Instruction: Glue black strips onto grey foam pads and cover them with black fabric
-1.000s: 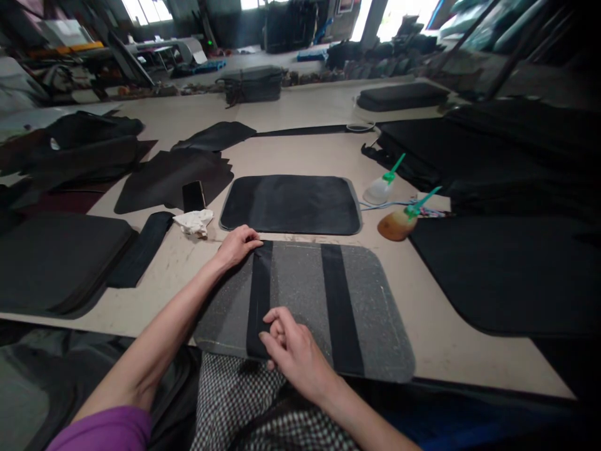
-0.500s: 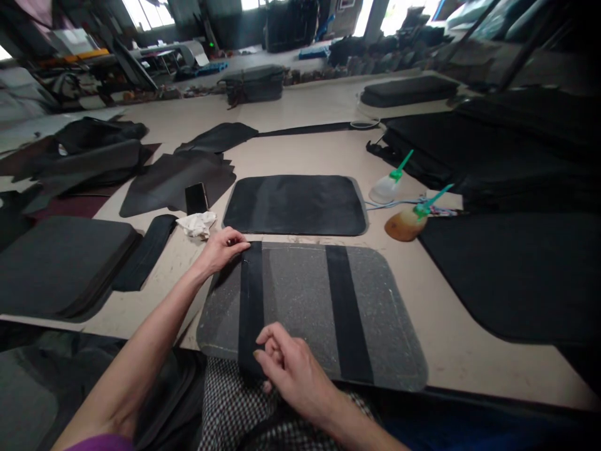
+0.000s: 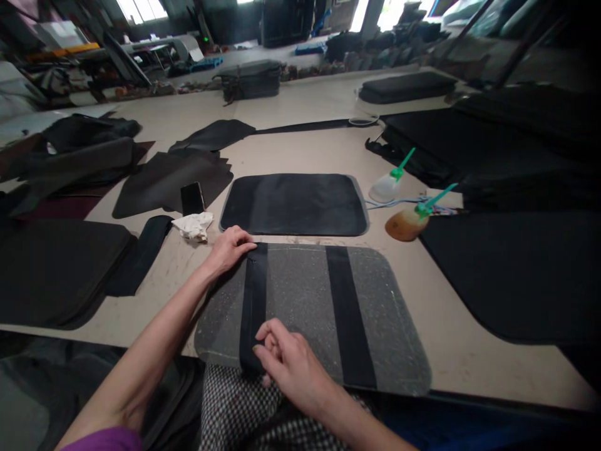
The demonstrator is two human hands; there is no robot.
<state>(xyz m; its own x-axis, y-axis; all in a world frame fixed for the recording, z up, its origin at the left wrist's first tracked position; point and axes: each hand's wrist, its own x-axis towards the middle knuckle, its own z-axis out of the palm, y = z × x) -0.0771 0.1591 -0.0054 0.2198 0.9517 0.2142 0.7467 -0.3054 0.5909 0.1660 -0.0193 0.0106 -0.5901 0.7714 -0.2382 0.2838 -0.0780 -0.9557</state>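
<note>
A grey felt-like panel (image 3: 300, 294) with rounded corners lies at the table's near edge, two black fabric strips across it. At the far end of the left strip (image 3: 256, 288), my left hand (image 3: 231, 250) has its fingertips closed on the strip by the panel's far edge. My right hand (image 3: 293, 363) hovers over or rests by the near part of that strip, fingers curled and thumb close to the index finger. Whether a small thing is in them I cannot make out. The right strip (image 3: 350, 313) lies flat, untouched.
Beyond the panel lies a black rounded panel (image 3: 293, 203). A white crumpled cloth (image 3: 193, 227) and a phone (image 3: 192, 198) are at left. Two squeeze bottles, one clear (image 3: 387, 186) and one with brown liquid (image 3: 406, 223), stand at right. Stacks of dark sheets (image 3: 56, 269) flank both sides.
My left hand and the far end of the left strip have shifted slightly right. My right hand stays nearly in place, fingers still curled. The view has moved a little.
</note>
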